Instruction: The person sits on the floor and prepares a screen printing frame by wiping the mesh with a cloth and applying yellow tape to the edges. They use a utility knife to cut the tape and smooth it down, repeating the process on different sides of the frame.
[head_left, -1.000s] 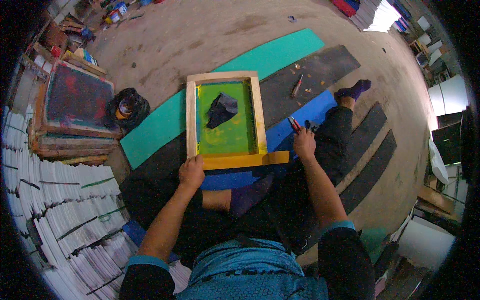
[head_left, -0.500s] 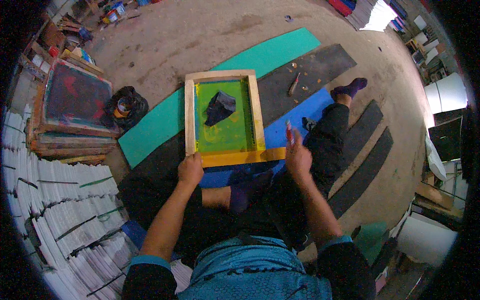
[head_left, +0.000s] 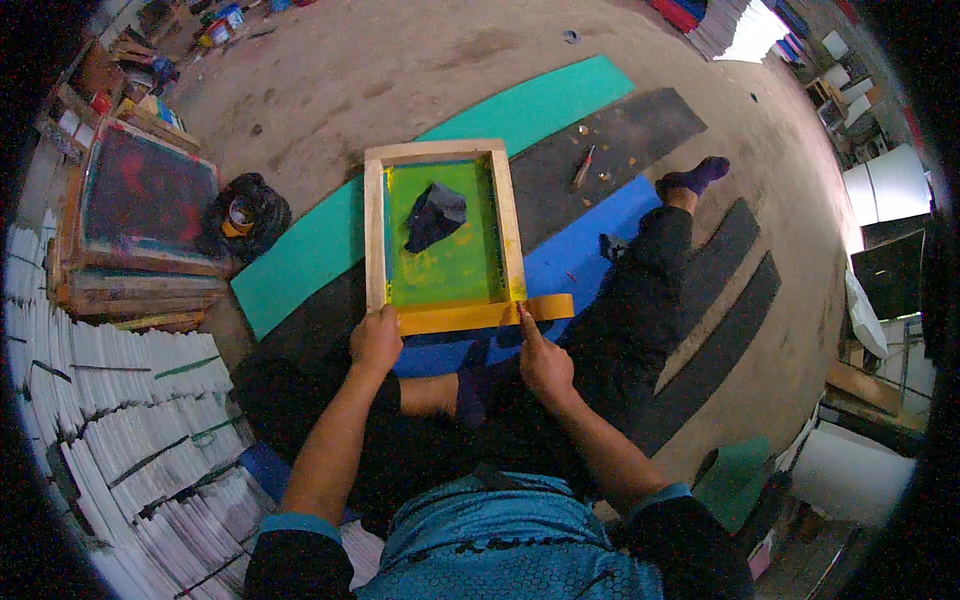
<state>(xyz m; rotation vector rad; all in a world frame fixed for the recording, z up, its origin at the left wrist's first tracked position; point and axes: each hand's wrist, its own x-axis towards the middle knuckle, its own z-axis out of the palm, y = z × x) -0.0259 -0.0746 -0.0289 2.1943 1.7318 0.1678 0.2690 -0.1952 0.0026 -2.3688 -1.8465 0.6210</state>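
Observation:
A wooden screen-printing frame (head_left: 509,225) with green mesh lies in front of me, a crumpled dark cloth or sheet (head_left: 436,216) on its mesh. Along its near edge runs a yellow-orange strip (head_left: 455,317), its right end sticking out past the frame and curling. My left hand (head_left: 376,342) is closed at the near left corner, gripping the strip against the wood. At the near right corner my right hand (head_left: 548,370) has its index finger pressed onto the strip and its other fingers curled. Whatever those curled fingers hold is hidden.
Green (head_left: 540,105), dark grey and blue mats (head_left: 600,220) lie beneath and beyond the frame. A red-handled tool (head_left: 584,167) rests on the grey mat. Bundled white sheets (head_left: 140,400) and stacked frames (head_left: 150,195) stand left, beside a black bag (head_left: 262,210).
My right hand, which held up a small red tool right of the frame, has come left and down onto the strip at the near right corner. My left hand stays in place.

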